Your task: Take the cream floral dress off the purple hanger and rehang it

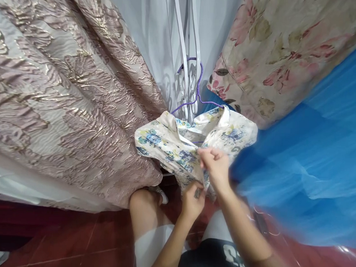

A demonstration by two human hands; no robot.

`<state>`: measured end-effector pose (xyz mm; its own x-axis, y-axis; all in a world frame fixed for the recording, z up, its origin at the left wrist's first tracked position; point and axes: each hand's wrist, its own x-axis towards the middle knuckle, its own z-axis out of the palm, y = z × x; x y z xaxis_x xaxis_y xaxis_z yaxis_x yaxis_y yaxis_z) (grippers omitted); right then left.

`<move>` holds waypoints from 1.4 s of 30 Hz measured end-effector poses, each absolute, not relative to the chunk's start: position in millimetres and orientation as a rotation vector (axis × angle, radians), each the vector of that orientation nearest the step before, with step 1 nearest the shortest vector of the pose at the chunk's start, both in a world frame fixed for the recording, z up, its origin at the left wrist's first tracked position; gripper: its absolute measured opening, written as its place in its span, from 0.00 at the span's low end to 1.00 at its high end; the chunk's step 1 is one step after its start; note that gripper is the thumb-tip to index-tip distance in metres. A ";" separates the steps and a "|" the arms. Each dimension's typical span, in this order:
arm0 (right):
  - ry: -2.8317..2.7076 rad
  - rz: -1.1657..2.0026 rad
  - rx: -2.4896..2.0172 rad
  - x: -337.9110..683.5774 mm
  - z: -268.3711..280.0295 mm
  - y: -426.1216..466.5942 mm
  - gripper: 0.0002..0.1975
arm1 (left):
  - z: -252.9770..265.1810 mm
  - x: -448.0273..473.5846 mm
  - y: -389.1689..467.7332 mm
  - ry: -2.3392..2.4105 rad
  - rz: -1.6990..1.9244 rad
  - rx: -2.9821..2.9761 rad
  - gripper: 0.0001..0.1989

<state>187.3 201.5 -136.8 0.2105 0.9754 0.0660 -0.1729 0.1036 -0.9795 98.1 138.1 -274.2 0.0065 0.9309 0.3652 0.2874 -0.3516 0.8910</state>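
Observation:
A cream blouse with blue, purple and yellow flowers hangs from a purple wire hanger in front of me, its neckline open and its collar folded outward. My right hand pinches the front edge of the fabric just below the neckline. Lower down and a little to its left, my left hand has thumb and fingers closed on the same front edge. The lower part of the blouse is partly hidden behind my hands. Any button or fastener there is too small to make out.
White metal bars run down behind the hanger. A pinkish, gold-textured gown fills the left side. At right hang a floral fabric and a bright blue tulle skirt. Red tiles cover the floor below my legs.

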 end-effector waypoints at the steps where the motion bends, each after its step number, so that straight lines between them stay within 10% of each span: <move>1: -0.991 1.051 -1.066 186.8 -123.4 210.3 0.10 | -271.8 99.1 137.1 1.249 1.360 1.693 0.07; 15: -1.110 1.017 -0.854 192.4 -73.7 263.4 0.10 | -272.5 81.2 145.3 1.232 1.150 1.856 0.06; 23: -1.096 1.068 -0.915 200.5 -91.4 230.8 0.08 | -126.5 47.1 213.5 1.274 1.777 2.180 0.16; 28: -1.126 1.000 -0.909 200.6 -89.4 235.2 0.09 | -73.2 46.6 253.8 1.132 1.506 2.666 0.06; 42: -1.129 0.953 -0.860 171.9 -108.3 260.0 0.14 | -76.8 53.4 270.3 1.218 1.990 2.304 0.07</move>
<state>171.9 260.0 -108.3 0.1499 0.9304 0.3346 -0.1745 0.3580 -0.9173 53.4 270.3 -76.8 -0.0079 0.4365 0.8997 0.6025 -0.7160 0.3526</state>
